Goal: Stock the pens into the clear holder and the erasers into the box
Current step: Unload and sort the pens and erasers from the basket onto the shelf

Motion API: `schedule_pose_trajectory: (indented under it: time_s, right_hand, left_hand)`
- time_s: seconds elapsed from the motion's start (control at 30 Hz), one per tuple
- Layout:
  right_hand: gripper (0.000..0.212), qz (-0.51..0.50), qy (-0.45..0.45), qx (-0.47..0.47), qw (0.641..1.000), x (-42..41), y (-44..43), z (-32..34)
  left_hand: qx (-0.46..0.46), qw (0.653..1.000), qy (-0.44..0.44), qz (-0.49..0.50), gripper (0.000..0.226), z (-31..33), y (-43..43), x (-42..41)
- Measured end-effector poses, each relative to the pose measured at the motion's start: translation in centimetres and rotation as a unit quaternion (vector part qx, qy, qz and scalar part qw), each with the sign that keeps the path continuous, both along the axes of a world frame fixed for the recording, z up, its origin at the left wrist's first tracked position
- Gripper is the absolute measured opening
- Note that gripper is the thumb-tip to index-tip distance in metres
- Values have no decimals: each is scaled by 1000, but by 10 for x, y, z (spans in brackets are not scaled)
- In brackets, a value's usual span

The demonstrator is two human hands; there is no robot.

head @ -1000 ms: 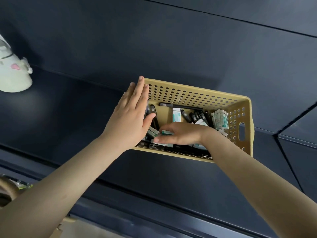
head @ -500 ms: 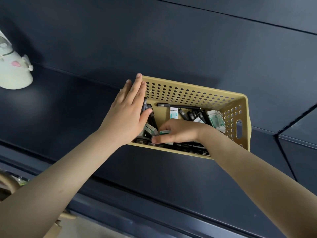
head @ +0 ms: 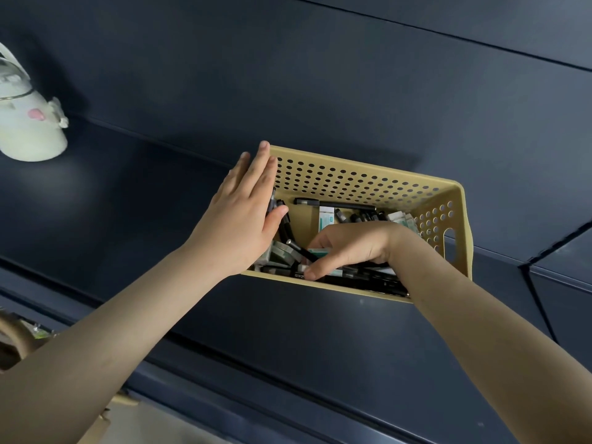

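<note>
A yellow perforated basket (head: 368,177) stands on a dark blue shelf and holds several black pens (head: 333,204) and green-and-white boxed erasers (head: 326,218). My left hand (head: 243,219) lies flat with straight fingers against the basket's left end. My right hand (head: 349,248) reaches inside the basket, its fingers curled down over the pile near the front wall. The fingertips pinch at a green eraser (head: 318,251) and dark pens beneath it. Neither a clear holder nor a box shows in this view.
A white rounded kettle-like object (head: 28,123) with a pink mark sits on the shelf at far left. The dark shelf front edge (head: 288,373) runs below the basket. A tan object (head: 12,338) peeks in at the lower left.
My right hand has curled its fingers further down into the pile near the basket's front wall. My left hand has stayed flat against the left end.
</note>
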State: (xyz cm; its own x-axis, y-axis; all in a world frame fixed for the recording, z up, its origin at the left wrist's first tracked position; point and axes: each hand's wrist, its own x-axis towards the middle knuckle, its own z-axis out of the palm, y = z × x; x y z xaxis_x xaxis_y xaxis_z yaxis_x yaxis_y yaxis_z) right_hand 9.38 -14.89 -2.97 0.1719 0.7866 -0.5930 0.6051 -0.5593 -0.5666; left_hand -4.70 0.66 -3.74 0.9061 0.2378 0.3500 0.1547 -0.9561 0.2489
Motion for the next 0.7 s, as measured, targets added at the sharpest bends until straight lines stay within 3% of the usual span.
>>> schedule_pose_trajectory:
  time_s: [0.17,0.3,0.43,0.7]
  right_hand:
    - [64,-13,-1,1,1000,7,1,-5]
    - [14,-1,23,13,1000,8,-3,-4]
    - [37,-22,18,40,999,7,-5,-1]
    - [44,-37,6,57,998,4,-7,2]
  left_hand:
    - [-2,1000,3,1,70,1,-1,-1]
    - [9,1000,3,4,70,0,-2,-2]
    - [23,1000,4,5,71,0,-2,-3]
    - [23,1000,7,7,71,1,-4,-5]
